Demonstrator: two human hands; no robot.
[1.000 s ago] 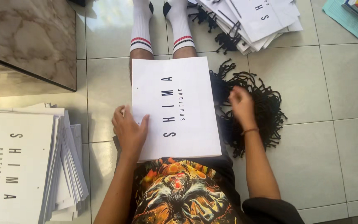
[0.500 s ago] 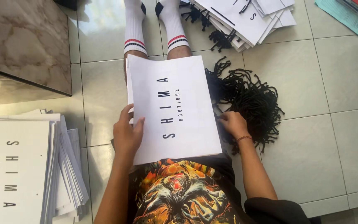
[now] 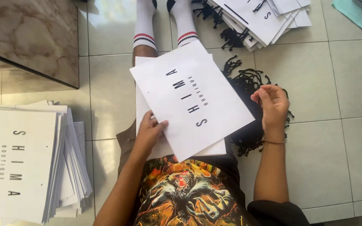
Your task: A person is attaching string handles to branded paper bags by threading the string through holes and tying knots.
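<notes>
- Since the earlier frames, the top white printed bag (image 3: 191, 98) has been lifted off the lap and rotated; it now sits skewed over a second flat white bag (image 3: 141, 100) beneath it, where before it lay square.
- Left hand (image 3: 149, 132): grips the lower left edge of the top white printed bag, thumb on the printed face, fingers underneath. Grip state: closed on the bag.
- Right hand (image 3: 272, 102): has left the bag's right edge and is now raised over the pile of black cords (image 3: 248, 83). Fingers are curled with the fingertips pinched together; whether a cord lies between them cannot be told.
- Top white printed bag: tilted, one corner pointing toward the feet in white socks (image 3: 164, 21), black lettering running diagonally. It covers the person's thighs and partly hides the cords.
- Pile of black cords: on the tiled floor (image 3: 336, 83), just beside the person's right leg.
- Stack of white bags (image 3: 21, 163): on the floor well to the left, printed face up.
- Second heap of white bags (image 3: 260, 19): beyond the feet, top of view, with black cords showing among them.
- Marble-topped table (image 3: 26, 35): upper left corner.
</notes>
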